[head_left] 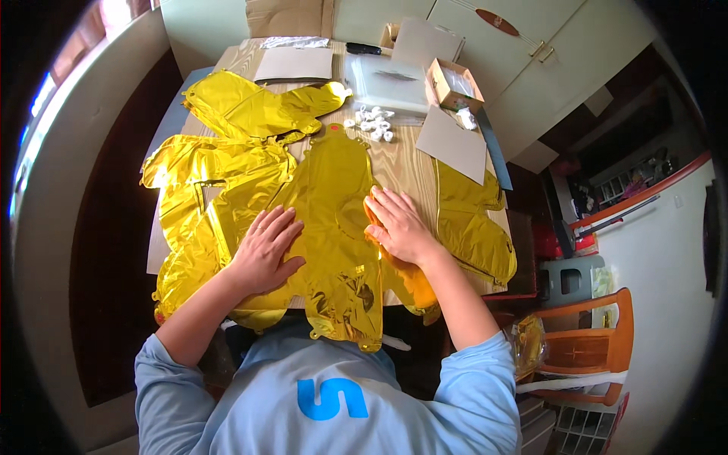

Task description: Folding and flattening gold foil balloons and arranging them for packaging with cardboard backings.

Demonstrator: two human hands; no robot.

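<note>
A flat gold foil balloon [322, 174] lies spread over the middle of the table, its near end hanging past the front edge. My left hand [267, 250] rests palm down on its left part, fingers stretched out. On the balloon's right side my right hand [400, 224] lies flat with straight fingers. Orange cloth-like material [413, 280] shows beneath that palm and trails toward the table's front; whether the fingers pinch it is hidden. More crumpled gold foil [227, 171] lies to the left, with another gold foil piece [250, 105] behind it.
Another gold foil balloon [474, 220] lies at the right, partly under a grey card [453, 144]. Small white rolls [373, 123], clear plastic sleeves [387, 83] and an open cardboard box [455, 82] sit toward the back. A wooden chair [580, 349] stands at the right.
</note>
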